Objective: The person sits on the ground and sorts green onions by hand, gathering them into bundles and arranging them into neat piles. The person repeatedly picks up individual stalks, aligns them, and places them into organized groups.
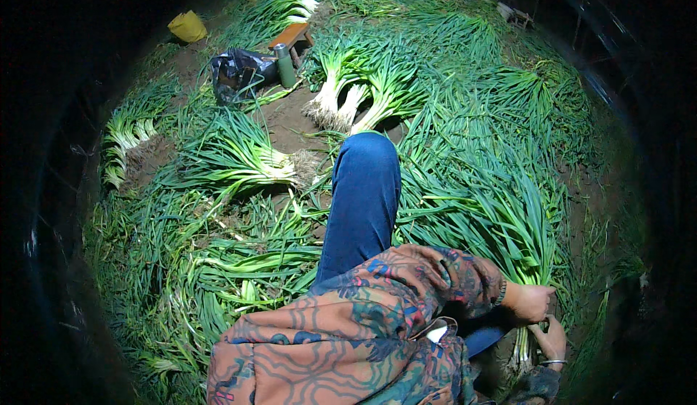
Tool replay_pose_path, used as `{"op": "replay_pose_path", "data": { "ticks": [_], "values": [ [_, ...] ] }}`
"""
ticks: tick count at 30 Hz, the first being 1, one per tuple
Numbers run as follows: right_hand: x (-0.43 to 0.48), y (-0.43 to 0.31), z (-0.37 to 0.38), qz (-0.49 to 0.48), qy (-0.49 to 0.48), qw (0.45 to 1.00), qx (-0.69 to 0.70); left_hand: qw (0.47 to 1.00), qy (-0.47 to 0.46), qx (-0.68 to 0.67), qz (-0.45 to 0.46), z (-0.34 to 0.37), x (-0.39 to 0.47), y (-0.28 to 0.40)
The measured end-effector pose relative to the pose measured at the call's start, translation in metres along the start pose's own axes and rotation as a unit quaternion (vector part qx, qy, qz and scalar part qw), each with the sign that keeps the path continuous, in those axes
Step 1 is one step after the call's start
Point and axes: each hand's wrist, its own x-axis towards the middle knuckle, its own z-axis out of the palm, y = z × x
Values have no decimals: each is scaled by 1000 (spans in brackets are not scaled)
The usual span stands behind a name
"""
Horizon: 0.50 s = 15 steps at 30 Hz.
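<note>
At the lower right my left hand (527, 300), with a dark beaded band at its wrist, is closed on a bunch of long-leaved green plants (517, 241), like garlic or leeks. Just below it my right hand (552, 339), with a light bangle, is bent against the same bunch; the white stalks (524, 345) and roots hang beside it. What its fingers grip is partly hidden. The leaves fan upward over other cut greens.
Root-ended bundles lie ahead (348, 97) and to the left (267, 168). Beyond them are a small wooden stool (290, 34), a green flask (284, 67), a black plastic bag (239, 72) and a yellow bag (188, 26). My bent knee (367, 181) rises mid-view.
</note>
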Motion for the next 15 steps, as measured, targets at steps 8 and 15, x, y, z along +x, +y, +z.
{"op": "replay_pose_path", "data": {
  "ticks": [8,15],
  "values": [
    [17,3,-8,36,-124,899,419,969,94,-134,-184,-72,5,-44],
    [40,-101,-4,-71,152,957,237,954,152,-140,-217,-107,13,-47]
  ]
}}
